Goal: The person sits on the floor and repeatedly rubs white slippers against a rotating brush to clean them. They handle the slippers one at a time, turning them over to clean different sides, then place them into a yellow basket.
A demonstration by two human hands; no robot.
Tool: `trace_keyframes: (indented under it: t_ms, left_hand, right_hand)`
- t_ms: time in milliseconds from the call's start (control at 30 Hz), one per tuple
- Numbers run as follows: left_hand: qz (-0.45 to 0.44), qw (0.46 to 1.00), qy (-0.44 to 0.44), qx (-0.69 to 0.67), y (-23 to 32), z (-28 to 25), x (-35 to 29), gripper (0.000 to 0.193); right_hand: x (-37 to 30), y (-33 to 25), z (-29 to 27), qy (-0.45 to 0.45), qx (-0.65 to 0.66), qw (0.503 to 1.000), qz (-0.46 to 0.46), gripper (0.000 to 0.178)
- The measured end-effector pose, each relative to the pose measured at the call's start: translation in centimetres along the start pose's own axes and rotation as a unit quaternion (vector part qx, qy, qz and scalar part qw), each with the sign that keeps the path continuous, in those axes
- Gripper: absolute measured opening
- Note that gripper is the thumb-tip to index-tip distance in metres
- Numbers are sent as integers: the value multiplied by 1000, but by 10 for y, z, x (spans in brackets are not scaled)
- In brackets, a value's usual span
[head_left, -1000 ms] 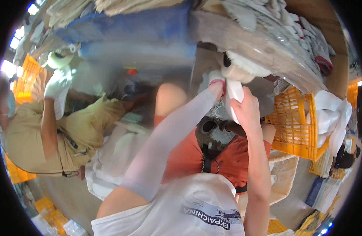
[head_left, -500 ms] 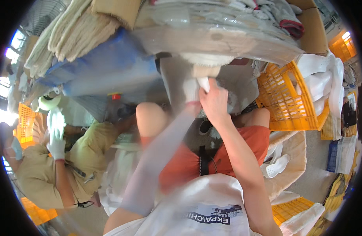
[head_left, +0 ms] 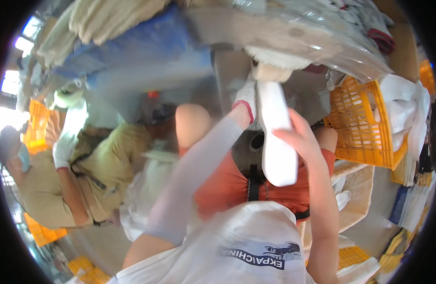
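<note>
From the head view, the right hand [head_left: 301,137] wraps its grip around a long white insole [head_left: 276,137], near the middle. The gloved left hand [head_left: 246,97] pinches its far end. An orange crate [head_left: 364,125] sits to the right.

Insole [head_left: 276,137] centre, between left hand [head_left: 246,97] and right hand [head_left: 301,139]; crate [head_left: 364,125] right; seated person [head_left: 71,170] left; stacked bundles [head_left: 293,33] above.
</note>
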State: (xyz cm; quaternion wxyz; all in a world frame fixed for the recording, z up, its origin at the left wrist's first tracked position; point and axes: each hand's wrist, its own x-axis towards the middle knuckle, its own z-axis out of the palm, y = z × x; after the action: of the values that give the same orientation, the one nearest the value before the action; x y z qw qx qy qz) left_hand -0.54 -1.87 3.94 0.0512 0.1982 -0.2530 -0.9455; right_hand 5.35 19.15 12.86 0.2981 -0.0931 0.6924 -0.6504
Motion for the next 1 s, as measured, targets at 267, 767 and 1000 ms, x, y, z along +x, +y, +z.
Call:
trace_keyframes:
  t_ms: [267, 767, 1000]
  left_hand:
    - [43, 999, 23, 8, 22, 6, 6, 47]
    - [118, 982, -105, 101, 9, 19, -1, 73]
    - [146, 979, -37, 134, 24, 8, -17, 53]
  right_hand:
    - [-2, -43, 10, 112, 155, 981, 43, 54]
    - [-51, -2, 43, 142, 210, 967, 15, 58]
    - [-68, 12, 32, 108, 188, 976, -10, 52]
